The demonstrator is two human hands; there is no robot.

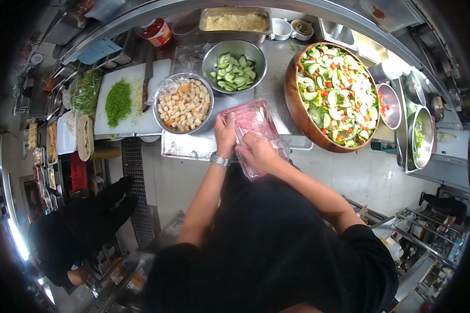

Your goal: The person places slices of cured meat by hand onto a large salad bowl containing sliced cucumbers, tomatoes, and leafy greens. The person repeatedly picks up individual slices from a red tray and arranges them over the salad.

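Observation:
Close to my body, at the counter's front edge, I hold a clear plastic container (255, 116) that shows pink-red inside. My left hand (225, 136) is closed round its left side, with a metal watch on the wrist. Across its middle, my right hand (258, 151) has its fingers curled onto the clear plastic; exactly what they pinch is hidden. Just left of the container stands a metal bowl of bread croutons (184, 106). Behind it is another metal bowl with sliced cucumbers (234, 70). A large wooden bowl (293, 100) to the right is heaped with mixed salad (339, 94).
Chopped herbs (119, 101) and a knife (148, 81) lie on a white cutting board (102, 78) at the left. A metal pan of grated cheese-like crumbs (236, 22) stands at the back. Metal bowls (387, 104) sit far right. Another person in black (73, 229) is at lower left.

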